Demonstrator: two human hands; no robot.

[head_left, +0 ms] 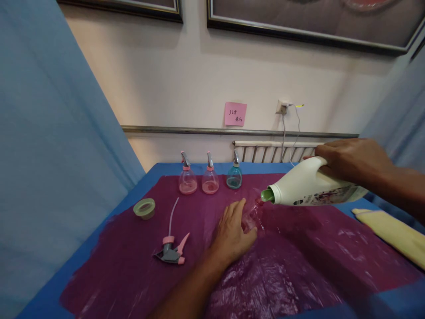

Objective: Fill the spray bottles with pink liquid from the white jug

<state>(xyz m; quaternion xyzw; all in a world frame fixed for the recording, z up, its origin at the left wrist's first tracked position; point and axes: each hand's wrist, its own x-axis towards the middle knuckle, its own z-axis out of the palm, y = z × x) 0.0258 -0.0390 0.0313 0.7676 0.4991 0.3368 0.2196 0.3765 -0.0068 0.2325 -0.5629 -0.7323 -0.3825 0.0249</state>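
Surface: counter (151, 175) under a blue cover (53, 288), with a glossy purple plastic sheet (126, 270) laid over most of it. Room: pale wall behind, carrying a metal rail (186, 130), a pink handwritten note (235, 114) and a wall socket (281, 107) with cords. Blue curtains (49, 133) hang at both sides.

Containers: 3 spray bottles with heads fitted stand in a row at the back: 2 pink-collared (187, 185) (210, 184), each with pinkish liquid low down, and 1 teal bottle (234, 179), also part filled.

Left hand (234, 231): fingers curved around a clear bottle (249, 219) on the sheet; level inside cannot be read. Right hand (352, 159): closed around the handle of a cream jug (299, 181), tipped nearly horizontal, its uncapped green-lined mouth beside the clear bottle's top.

Left of the hands: 1 loose trigger head (170, 253) and a green cap (144, 208). Far right: yellow item (392, 230), identity unclear.
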